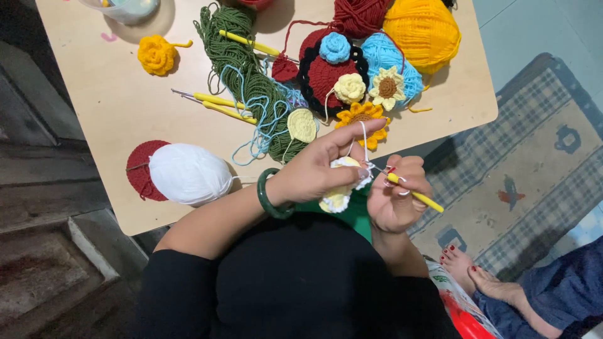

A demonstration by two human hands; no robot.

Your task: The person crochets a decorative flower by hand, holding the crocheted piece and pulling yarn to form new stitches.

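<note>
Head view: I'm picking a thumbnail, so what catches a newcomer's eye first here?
At centre, the left hand holds a cream-and-yellow crochet piece while the right hand works a yellow-handled hook into it. Behind, on the wooden table, sit a big yellow yarn ball and a white yarn ball.

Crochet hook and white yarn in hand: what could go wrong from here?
1. The white yarn ball lies near the table edge; a tug might roll it off.
2. The strand over the left hand passes close to the sunflower and could snag.
3. The crochet hook in the right hand might slip a loop.
</note>
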